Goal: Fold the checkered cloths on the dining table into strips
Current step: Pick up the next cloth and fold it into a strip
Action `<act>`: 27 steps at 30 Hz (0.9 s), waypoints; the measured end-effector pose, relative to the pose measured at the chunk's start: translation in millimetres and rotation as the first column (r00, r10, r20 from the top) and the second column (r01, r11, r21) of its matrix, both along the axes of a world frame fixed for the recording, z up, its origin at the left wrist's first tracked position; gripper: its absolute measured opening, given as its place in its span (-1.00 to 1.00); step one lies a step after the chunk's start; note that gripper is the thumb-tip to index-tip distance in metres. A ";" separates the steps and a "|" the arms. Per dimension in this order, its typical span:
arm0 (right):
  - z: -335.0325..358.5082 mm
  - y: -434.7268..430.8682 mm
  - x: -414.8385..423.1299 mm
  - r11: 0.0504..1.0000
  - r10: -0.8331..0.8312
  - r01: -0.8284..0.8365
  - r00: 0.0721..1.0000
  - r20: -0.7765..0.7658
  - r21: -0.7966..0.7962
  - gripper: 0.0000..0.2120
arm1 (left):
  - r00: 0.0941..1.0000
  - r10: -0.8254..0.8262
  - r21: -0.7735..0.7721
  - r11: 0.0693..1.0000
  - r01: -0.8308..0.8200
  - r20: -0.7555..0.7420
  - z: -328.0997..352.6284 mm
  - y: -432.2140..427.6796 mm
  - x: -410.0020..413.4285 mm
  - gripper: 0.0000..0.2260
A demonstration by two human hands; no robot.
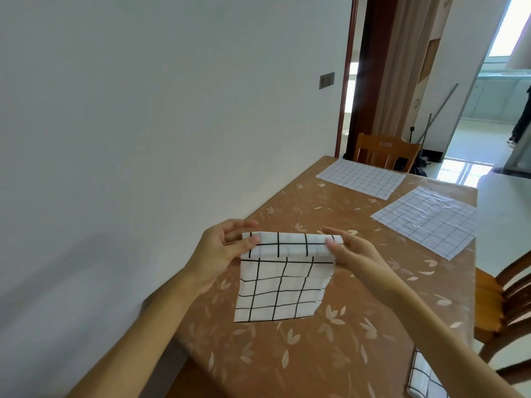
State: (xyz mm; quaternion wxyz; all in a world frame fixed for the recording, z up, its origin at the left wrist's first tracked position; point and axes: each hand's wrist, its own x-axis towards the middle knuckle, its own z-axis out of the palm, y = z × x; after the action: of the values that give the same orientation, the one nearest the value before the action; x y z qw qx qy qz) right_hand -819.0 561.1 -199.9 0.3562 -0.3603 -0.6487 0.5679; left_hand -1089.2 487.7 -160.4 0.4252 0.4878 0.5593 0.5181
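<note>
Hands pinching each end of the folded band, left hand (221,248) and right hand (352,251), we keep the checkered cloth (283,282) folds even and parallel.

Daylight is admitted from an overexposed window (507,27) at upper right. Glare is thrown across the floor (459,170) and the far end of the glossy table (459,193). A faint, soft shadow is cast on the wall (86,268). Straight lines are bowed towards the frame edges, and the lower corners are softened.
</note>
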 end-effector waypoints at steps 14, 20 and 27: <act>13.1 -5.9 -3.5 0.959 -0.113 0.160 0.973 -0.200 0.236 -0.84 | 0.930 -0.247 -0.302 0.896 0.326 0.272 -7.8 -6.0 -7.6 -0.36; 8.9 -1.4 2.4 0.950 -0.037 0.081 0.988 -0.149 0.303 -0.62 | 0.951 -0.197 -0.215 0.944 0.249 0.238 -0.9 -7.0 -3.0 -0.64; 6.8 -5.8 5.4 1.000 0.020 -0.021 0.979 -0.204 -0.002 -0.61 | 0.980 -0.116 -0.100 0.986 0.134 0.161 -4.3 -5.7 -4.6 -0.76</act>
State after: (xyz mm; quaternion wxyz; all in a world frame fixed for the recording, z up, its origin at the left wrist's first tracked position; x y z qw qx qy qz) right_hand -813.7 555.3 -193.0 0.4140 -0.2943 -0.6113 0.6069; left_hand -1093.7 482.1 -164.7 0.5253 0.4562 0.5208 0.4948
